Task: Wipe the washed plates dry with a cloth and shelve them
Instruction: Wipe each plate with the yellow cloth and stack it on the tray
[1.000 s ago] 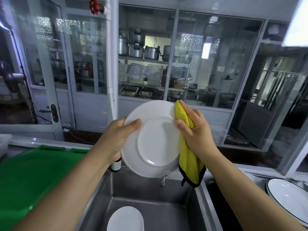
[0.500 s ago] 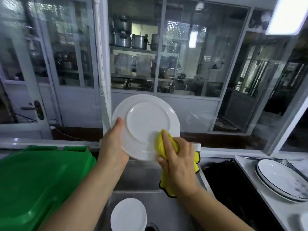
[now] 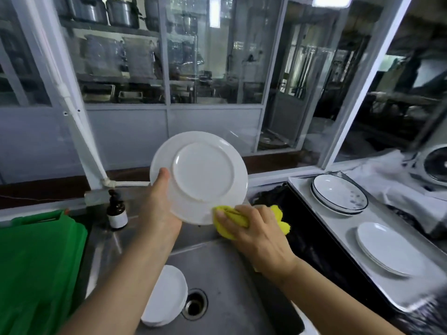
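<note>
Head view: cloth [image 3: 238,220] moved to plate's [image 3: 200,175] lower rim.

Glazed grey-framed partition [image 3: 167,110], shelves of metal pots [image 3: 121,13] behind, steel sink [image 3: 232,274], ceiling light panel [image 3: 331,1]

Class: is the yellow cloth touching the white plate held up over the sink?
Touching. The head view shows the yellow cloth pressed against the held plate's lower rim.

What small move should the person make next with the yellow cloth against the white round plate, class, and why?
Probably sweep the yellow cloth up across the underside of the white round plate. The right hand presses it only at the lower rim, while the left hand holds the plate tilted over the steel sink, its back facing us.
</note>
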